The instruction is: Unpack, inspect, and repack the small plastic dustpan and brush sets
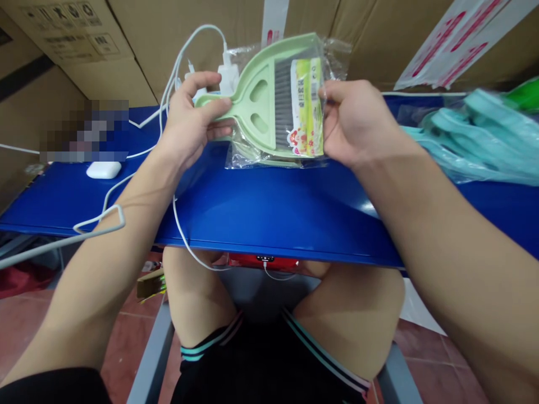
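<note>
I hold a light green mini dustpan and brush set in a clear plastic bag above the blue table. My left hand is closed round the green handle at the left end. My right hand pinches the right edge of the bag beside the yellow-green flowered label. Grey bristles show behind the label. The set is tilted, handle lower left.
A pile of teal dustpan sets in plastic lies at the right. White charger and cables trail at the back left. A white earbud case sits at the left. Cardboard boxes stand behind. A wire hanger rests at the front left.
</note>
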Available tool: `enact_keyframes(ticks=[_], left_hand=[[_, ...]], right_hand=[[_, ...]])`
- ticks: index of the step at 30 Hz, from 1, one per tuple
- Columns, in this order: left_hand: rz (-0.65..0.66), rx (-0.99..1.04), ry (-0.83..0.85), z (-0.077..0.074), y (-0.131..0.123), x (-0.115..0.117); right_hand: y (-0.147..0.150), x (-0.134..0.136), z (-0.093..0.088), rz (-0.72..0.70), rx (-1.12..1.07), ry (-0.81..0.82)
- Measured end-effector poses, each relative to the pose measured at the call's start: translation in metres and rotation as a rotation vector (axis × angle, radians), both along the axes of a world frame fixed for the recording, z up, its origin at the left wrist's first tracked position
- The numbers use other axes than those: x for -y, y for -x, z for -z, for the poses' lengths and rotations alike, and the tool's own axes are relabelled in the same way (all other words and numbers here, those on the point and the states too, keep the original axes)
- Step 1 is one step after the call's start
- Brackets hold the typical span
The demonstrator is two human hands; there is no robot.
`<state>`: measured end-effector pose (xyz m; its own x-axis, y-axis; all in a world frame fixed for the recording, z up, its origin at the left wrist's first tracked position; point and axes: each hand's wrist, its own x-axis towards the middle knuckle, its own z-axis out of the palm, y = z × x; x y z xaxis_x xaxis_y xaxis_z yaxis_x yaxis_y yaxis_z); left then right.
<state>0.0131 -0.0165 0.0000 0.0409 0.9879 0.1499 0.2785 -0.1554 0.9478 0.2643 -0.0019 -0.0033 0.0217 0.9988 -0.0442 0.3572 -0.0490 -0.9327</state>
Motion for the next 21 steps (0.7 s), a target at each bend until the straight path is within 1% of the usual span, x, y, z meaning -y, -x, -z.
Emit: enact_keyframes(ticks=[2, 4, 6, 9, 10, 13, 16, 21], left_hand=[[0.028, 0.044, 0.028, -0.001, -0.001, 0.0], [0.068, 0.091, 0.076, -0.001, -0.003, 0.002], [0.076, 0.157, 0.107, -0.001, -0.007, 0.004], [0.01, 0.326, 0.095, -0.002, -0.013, 0.008], [-0.013, 0.371, 0.086, -0.003, -0.015, 0.009], [-0.049, 0.422, 0.075, -0.004, -0.02, 0.01], [-0.081, 0.427, 0.054, -0.004, -0.021, 0.009], [-0.103, 0.408, 0.063, -0.005, -0.019, 0.007]], right_hand=[[0.009, 0.01, -0.008, 0.038, -0.039, 0.019], [0.014, 0.015, -0.011, 0.032, -0.109, 0.025], [0.015, 0.012, -0.007, 0.0, -0.256, 0.001], [0.01, -0.001, 0.007, -0.091, -0.537, -0.088], [0.008, -0.005, 0.012, -0.127, -0.596, -0.119], [0.003, -0.013, 0.02, -0.205, -0.637, -0.194], [0.002, -0.014, 0.02, -0.183, -0.651, -0.238], [0.006, -0.01, 0.018, -0.166, -0.686, -0.218]])
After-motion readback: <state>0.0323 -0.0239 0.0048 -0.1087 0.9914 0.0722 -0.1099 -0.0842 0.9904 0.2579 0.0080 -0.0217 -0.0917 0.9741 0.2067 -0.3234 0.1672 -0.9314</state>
